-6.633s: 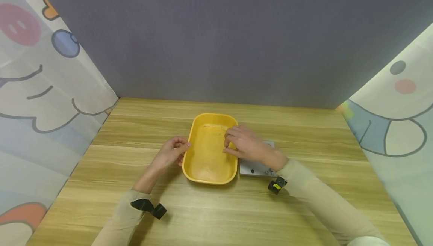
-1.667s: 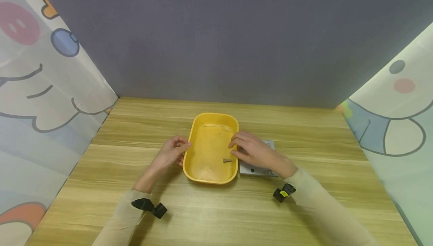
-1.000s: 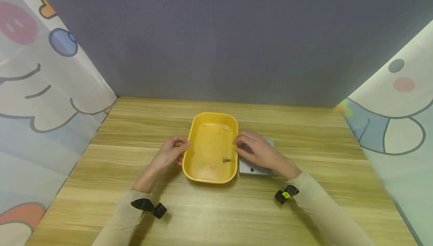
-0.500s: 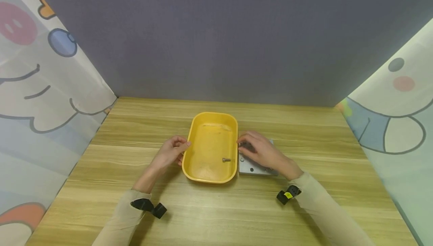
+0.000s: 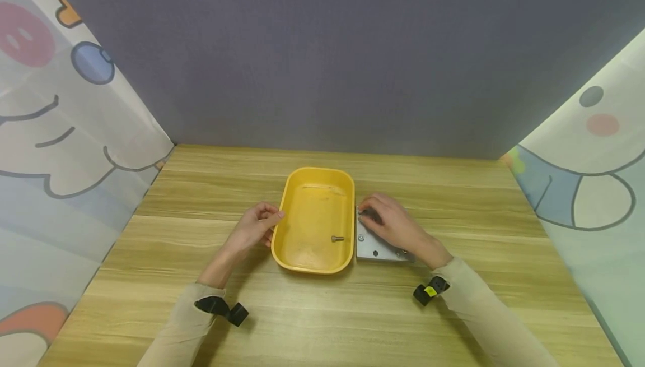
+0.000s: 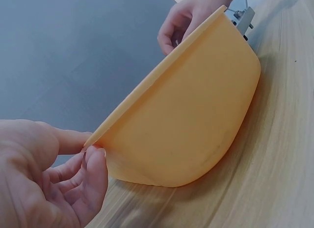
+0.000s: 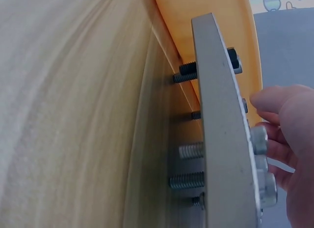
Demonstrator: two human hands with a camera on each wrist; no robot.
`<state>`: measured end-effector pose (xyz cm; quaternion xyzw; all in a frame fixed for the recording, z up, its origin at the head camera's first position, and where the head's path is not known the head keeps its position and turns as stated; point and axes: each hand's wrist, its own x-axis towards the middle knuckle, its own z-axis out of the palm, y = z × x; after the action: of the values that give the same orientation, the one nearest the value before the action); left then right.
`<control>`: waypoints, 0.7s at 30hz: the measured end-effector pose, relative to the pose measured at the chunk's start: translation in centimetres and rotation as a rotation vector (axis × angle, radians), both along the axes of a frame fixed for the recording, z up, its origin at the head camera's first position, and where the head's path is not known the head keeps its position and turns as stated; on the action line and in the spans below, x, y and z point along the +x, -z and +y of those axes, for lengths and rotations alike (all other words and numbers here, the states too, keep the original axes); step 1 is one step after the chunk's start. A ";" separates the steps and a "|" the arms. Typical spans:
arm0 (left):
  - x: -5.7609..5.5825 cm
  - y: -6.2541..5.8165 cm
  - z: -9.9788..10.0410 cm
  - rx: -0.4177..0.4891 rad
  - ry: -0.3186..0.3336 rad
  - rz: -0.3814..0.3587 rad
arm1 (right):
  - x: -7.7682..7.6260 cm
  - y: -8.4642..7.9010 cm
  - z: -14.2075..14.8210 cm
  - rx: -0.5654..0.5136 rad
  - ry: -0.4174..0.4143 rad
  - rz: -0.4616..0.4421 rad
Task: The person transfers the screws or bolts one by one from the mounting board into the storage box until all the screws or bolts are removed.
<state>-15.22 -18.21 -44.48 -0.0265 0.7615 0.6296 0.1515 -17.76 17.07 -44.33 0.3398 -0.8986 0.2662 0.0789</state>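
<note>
My left hand pinches the left rim of a yellow plastic tray between thumb and fingers. The left wrist view shows this grip on the tray's edge. A small socket-head bolt lies inside the tray, near its right wall. Right of the tray is a grey metal plate fitted with several bolts; threaded ends stick out of its underside. My right hand is over the plate, fingers bent, fingertips at its far left corner by a small bolt head. Whether they pinch that bolt is unclear.
The tray and plate stand side by side on a wood-grain table. A dark grey panel rises behind the table, and cartoon-print curtains hang at both sides. Each wrist wears a small black camera.
The bolt has come to lie in the tray after my right hand was over it. That hand has since drawn back right, onto the plate's far left corner. My left hand stays on the rim.
</note>
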 end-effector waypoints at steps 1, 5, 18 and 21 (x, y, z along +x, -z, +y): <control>0.0 0.0 0.0 0.001 0.001 0.000 | 0.0 0.0 0.0 0.003 0.010 -0.003; 0.0 0.1 -0.1 0.009 0.012 0.008 | -0.1 0.1 0.0 0.017 0.050 -0.013; 0.0 0.0 0.0 0.007 0.007 0.003 | -0.4 0.2 0.3 0.045 0.074 -0.021; 0.0 0.0 0.0 0.004 0.008 0.001 | -0.5 0.2 0.3 0.055 0.076 -0.022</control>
<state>-15.20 -18.23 -44.44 -0.0229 0.7606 0.6304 0.1534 -18.27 17.37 -44.57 0.3045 -0.9186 0.2419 0.0698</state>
